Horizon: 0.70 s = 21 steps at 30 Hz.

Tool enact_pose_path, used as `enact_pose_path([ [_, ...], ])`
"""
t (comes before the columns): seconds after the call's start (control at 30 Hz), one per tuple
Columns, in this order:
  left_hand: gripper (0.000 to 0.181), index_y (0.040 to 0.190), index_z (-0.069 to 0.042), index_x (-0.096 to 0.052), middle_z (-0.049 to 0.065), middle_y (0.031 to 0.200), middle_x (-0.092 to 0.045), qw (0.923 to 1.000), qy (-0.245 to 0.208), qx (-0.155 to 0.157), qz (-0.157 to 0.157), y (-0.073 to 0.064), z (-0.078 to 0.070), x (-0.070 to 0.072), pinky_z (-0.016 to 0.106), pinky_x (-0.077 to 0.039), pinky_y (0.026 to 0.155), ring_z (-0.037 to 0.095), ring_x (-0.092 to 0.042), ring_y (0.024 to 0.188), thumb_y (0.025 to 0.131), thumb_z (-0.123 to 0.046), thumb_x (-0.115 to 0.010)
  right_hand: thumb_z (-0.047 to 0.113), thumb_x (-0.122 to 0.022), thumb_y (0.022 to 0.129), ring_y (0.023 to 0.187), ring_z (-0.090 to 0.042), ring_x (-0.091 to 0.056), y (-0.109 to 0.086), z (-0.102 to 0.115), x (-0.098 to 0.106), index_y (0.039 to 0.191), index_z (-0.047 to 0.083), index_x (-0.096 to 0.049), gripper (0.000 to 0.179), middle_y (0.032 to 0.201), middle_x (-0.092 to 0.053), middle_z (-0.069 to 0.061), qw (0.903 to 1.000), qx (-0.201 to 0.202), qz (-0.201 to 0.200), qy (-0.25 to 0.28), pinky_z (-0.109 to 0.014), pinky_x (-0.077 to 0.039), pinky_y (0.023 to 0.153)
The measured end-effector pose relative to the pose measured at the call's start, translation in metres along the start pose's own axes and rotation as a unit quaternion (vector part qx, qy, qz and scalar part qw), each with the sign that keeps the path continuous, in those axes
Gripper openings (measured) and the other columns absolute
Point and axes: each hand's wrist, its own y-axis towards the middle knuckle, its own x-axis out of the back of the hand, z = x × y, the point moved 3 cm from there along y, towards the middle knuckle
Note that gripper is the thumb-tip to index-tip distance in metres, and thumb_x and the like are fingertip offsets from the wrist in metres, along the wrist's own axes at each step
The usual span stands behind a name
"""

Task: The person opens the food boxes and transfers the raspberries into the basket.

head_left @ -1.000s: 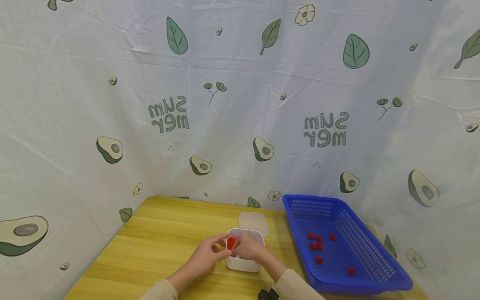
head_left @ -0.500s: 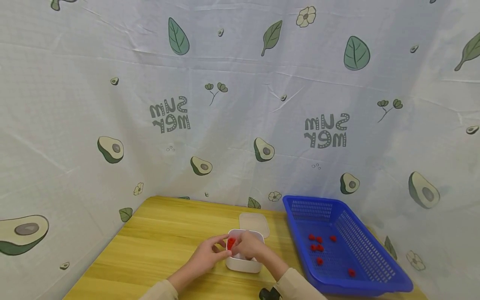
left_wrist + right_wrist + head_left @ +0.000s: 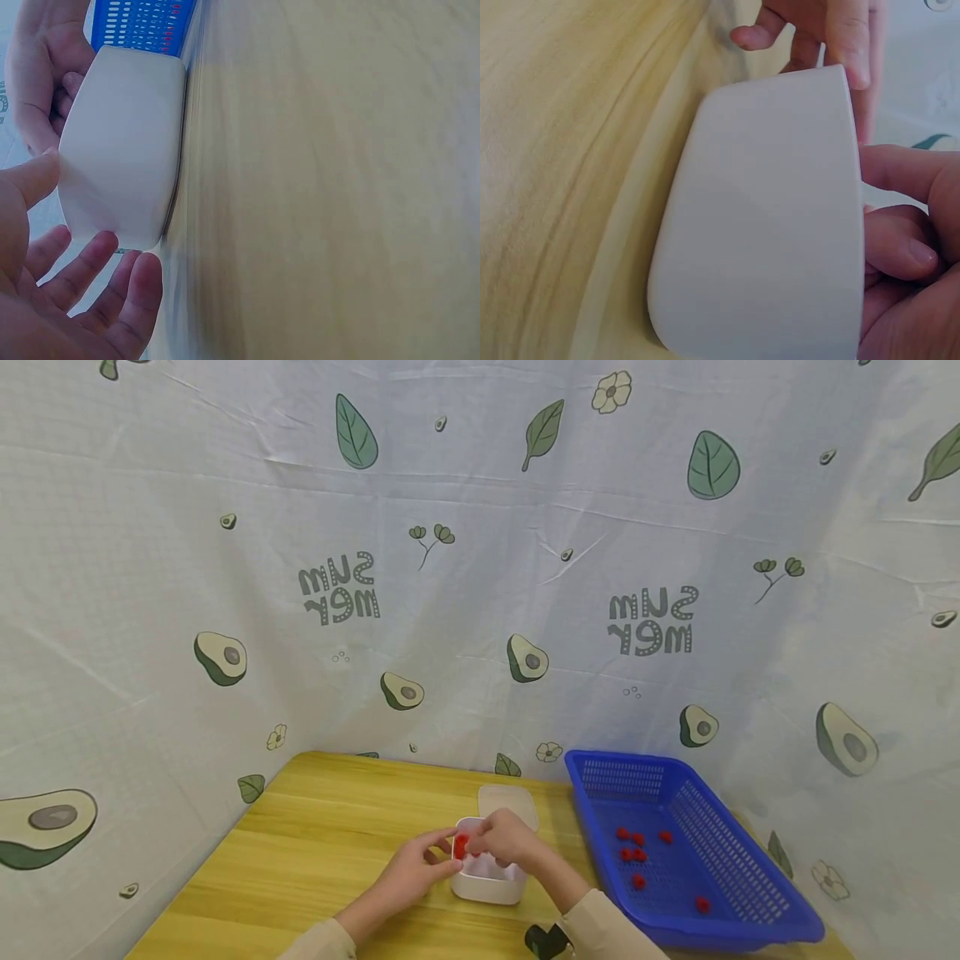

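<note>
A small white open box (image 3: 487,891) stands on the wooden table. My left hand (image 3: 407,870) holds it at its left end, index finger at the far side and thumb at the near rim. In the left wrist view the fingers lie spread around the box's end. Small red pieces (image 3: 461,845) sit inside at the left wall. Above the box's inside, my right hand (image 3: 508,839) has curled fingers, their tips right at the red pieces; I cannot tell whether they pinch one. In the right wrist view the box wall (image 3: 765,210) partly hides these fingers.
A blue perforated basket (image 3: 622,893) with several small red pieces (image 3: 639,854) stands at the right. A pale flat lid (image 3: 498,797) lies behind the box. A patterned cloth (image 3: 465,610) hangs behind the table. Something black (image 3: 546,941) is by the right sleeve.
My right hand has risen a little and drawn back from deep in the box, showing more of its inside. The left hand and the box have stayed in place.
</note>
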Motion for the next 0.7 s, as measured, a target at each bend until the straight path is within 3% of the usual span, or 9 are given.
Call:
enact_pose_path([
  [0.3, 0.056, 0.142, -0.015, -0.057, 0.004, 0.113, -0.062, 1.0000, 0.003, 0.008, 0.001, 0.001, -0.001, 0.001, 0.027, -0.049, 0.070, 0.021, -0.055, 0.093, 0.092, -0.032, -0.075, 0.016, -0.074, 0.089, 0.045, -0.011, -0.029, -0.005, 0.004, 0.022, 0.091, 0.005, -0.077, 0.012, 0.086, -0.070, -0.012, 0.9993, 0.003, -0.008, 0.036, -0.021, -0.029, 0.044],
  [0.43, 0.056, 0.142, -0.015, -0.058, 0.004, 0.113, -0.063, 1.0000, 0.005, 0.007, 0.001, 0.001, 0.000, 0.001, 0.027, -0.049, 0.071, 0.021, -0.056, 0.093, 0.091, -0.032, -0.075, 0.015, -0.073, 0.090, 0.045, -0.011, -0.027, -0.008, 0.004, 0.034, 0.099, 0.002, -0.076, 0.016, 0.082, -0.067, -0.008, 0.9987, -0.005, -0.004, 0.051, -0.021, -0.028, 0.045],
  [0.7, 0.058, 0.143, -0.015, -0.057, 0.004, 0.114, -0.063, 0.9999, 0.007, 0.010, -0.001, 0.001, 0.003, 0.000, 0.027, -0.050, 0.071, 0.020, -0.056, 0.094, 0.091, -0.034, -0.075, 0.017, -0.076, 0.089, 0.045, -0.011, -0.027, -0.018, 0.001, 0.060, 0.101, 0.004, -0.074, 0.018, 0.062, -0.043, 0.003, 0.9968, -0.040, -0.033, 0.060, -0.022, -0.027, 0.045],
])
